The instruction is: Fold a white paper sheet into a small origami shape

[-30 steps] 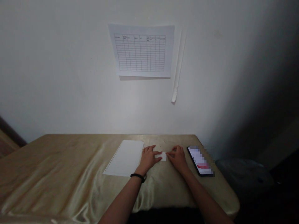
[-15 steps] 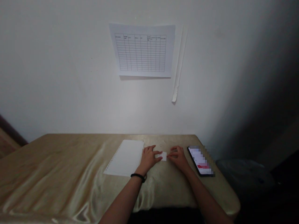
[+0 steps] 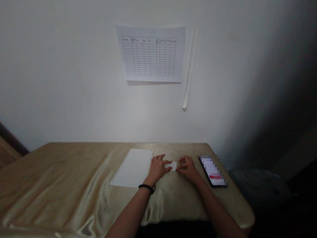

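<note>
A small white piece of paper [image 3: 172, 165] lies on a table draped in shiny beige cloth [image 3: 74, 185]. My left hand [image 3: 157, 168], with a dark band at the wrist, rests flat with its fingers pressing on the paper's left part. My right hand [image 3: 187, 168] pinches the paper's right edge between thumb and fingers. Most of the paper is hidden between the two hands.
A white perforated sheet [image 3: 133, 168] lies just left of my left hand. A phone [image 3: 213, 171] with a lit screen lies to the right of my right hand. A printed table sheet [image 3: 151, 54] and a paper strip [image 3: 189, 71] hang on the wall.
My right hand has shifted slightly left along the small paper, and less of the paper shows. The left hand has hardly moved.
</note>
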`<action>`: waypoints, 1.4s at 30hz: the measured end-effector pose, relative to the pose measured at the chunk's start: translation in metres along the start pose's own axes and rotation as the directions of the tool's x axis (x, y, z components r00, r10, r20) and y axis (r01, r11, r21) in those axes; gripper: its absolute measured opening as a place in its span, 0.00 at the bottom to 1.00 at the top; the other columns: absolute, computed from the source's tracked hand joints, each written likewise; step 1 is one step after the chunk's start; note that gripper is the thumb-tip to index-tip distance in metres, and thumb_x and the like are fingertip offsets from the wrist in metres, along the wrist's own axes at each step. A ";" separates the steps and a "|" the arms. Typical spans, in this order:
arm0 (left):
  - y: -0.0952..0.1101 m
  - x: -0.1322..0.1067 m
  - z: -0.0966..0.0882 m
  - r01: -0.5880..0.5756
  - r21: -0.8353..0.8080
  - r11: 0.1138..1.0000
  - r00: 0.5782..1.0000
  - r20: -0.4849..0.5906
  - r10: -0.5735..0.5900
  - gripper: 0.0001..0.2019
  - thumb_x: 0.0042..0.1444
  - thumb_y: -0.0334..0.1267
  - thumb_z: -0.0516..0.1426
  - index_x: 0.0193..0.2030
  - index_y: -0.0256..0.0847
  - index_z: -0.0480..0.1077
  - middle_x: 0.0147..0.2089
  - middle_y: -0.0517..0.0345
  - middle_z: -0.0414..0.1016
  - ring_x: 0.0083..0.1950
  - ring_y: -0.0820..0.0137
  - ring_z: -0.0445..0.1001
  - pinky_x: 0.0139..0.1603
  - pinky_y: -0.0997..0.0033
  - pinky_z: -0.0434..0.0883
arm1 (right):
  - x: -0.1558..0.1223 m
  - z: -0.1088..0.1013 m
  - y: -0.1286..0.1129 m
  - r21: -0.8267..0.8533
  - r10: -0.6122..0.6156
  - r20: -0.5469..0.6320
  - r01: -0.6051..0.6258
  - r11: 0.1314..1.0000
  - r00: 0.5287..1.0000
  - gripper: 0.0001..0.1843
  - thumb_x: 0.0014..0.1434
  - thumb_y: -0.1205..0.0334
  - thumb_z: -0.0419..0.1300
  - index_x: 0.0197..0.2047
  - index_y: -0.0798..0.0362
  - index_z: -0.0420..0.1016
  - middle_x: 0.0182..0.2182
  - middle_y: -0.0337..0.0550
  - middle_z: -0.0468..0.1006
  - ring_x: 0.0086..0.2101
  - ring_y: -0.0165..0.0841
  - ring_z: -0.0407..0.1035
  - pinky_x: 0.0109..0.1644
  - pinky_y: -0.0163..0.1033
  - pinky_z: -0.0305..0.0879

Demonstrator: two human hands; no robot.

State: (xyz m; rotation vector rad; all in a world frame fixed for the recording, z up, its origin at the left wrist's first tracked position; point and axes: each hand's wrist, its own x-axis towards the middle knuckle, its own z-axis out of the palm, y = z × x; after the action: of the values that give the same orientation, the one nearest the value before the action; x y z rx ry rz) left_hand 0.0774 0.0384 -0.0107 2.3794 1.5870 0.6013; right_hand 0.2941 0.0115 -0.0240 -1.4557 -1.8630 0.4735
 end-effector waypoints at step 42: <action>0.004 -0.004 -0.003 -0.017 0.024 1.000 1.000 -0.020 0.018 0.22 0.55 0.57 0.63 0.53 0.53 0.78 0.68 0.50 0.64 0.68 0.52 0.61 0.70 0.48 0.54 | 0.000 0.001 -0.004 -0.154 -0.005 -0.088 -0.009 0.988 0.996 0.05 0.57 0.60 0.64 0.34 0.45 0.84 0.47 0.46 0.73 0.53 0.42 0.62 0.62 0.48 0.59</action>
State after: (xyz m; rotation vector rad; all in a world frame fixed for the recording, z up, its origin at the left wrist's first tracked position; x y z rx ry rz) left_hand 0.0780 0.0330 -0.0076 2.4139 1.5920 0.6159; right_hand 0.2910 0.0101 -0.0223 -1.5543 -1.8619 0.2659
